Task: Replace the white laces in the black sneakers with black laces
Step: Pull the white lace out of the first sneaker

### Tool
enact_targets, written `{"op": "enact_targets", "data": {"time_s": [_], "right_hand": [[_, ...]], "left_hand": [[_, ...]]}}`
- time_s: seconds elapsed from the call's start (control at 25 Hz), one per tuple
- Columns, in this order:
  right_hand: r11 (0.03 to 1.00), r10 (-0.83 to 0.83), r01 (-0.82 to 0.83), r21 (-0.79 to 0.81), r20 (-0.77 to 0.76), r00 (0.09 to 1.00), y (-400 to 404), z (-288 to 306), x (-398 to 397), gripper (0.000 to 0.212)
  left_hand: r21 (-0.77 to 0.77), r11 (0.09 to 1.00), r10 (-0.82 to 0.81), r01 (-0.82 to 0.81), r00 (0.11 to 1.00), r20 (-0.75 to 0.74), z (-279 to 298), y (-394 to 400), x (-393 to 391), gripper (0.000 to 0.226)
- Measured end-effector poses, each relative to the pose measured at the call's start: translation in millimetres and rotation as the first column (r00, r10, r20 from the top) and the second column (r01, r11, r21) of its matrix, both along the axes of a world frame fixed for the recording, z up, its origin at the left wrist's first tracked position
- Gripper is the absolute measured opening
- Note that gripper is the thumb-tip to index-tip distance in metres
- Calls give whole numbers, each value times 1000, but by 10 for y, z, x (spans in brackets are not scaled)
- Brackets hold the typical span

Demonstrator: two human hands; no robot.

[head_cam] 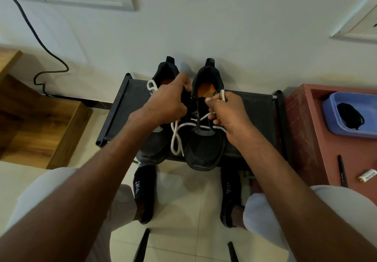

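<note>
Two black sneakers stand side by side on a low black rack (pixel 255 107), toes toward me. The right sneaker (pixel 204 149) still carries a white lace (pixel 177 137) crossed over its lower eyelets, with a loose end trailing between the shoes. My right hand (pixel 228 113) pinches that white lace near the upper eyelets. My left hand (pixel 167 100) grips the tongue and collar area between the two shoes. The left sneaker (pixel 155 145) is mostly hidden under my left hand; a white loop shows by its collar. Black laces (pixel 349 117) lie in a blue tray (pixel 334 127).
A reddish table (pixel 306 131) at the right carries the blue tray, a black pen (pixel 343 171) and a small battery (pixel 367 175). A wooden cabinet (pixel 36 123) stands at the left. A cable (pixel 40 43) runs down the wall. My feet in black slippers rest below the rack.
</note>
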State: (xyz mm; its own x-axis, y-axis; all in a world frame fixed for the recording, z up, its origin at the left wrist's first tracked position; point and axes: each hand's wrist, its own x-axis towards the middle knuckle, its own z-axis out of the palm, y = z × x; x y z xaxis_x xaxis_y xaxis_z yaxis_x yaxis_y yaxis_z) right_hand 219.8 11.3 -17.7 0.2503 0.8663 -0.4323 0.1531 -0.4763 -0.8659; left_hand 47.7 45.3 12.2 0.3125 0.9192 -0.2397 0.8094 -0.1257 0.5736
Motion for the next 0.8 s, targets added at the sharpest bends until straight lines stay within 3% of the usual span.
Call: {"op": "enact_targets", "data": {"time_s": [0.12, 0.24, 0.36, 0.48, 0.64, 0.8], "right_hand": [[971, 216, -236, 34, 291, 932, 17, 42, 62, 7], [893, 409, -449, -28, 466, 785, -11, 141, 120, 6], [843, 482, -527, -102, 578, 658, -20, 152, 111, 17], [826, 501, -534, -178, 667, 552, -1, 110, 66, 23], [857, 427, -504, -105, 692, 582, -24, 37, 34, 14], [884, 392, -453, -111, 705, 592, -47, 39, 29, 11]], "left_hand": [[-187, 982, -53, 35, 995, -90, -24, -22, -6, 7], [-215, 976, -46, 32, 997, -60, -100, -54, 50, 23], [-173, 985, -18, 16, 1000, -13, -126, -69, 123, 13], [-239, 970, 68, -54, 997, 47, -107, -73, 136, 15], [-376, 918, 188, -130, 974, 122, -107, -79, 82, 15], [-351, 933, 121, -78, 987, 102, -98, -86, 106, 7]]}}
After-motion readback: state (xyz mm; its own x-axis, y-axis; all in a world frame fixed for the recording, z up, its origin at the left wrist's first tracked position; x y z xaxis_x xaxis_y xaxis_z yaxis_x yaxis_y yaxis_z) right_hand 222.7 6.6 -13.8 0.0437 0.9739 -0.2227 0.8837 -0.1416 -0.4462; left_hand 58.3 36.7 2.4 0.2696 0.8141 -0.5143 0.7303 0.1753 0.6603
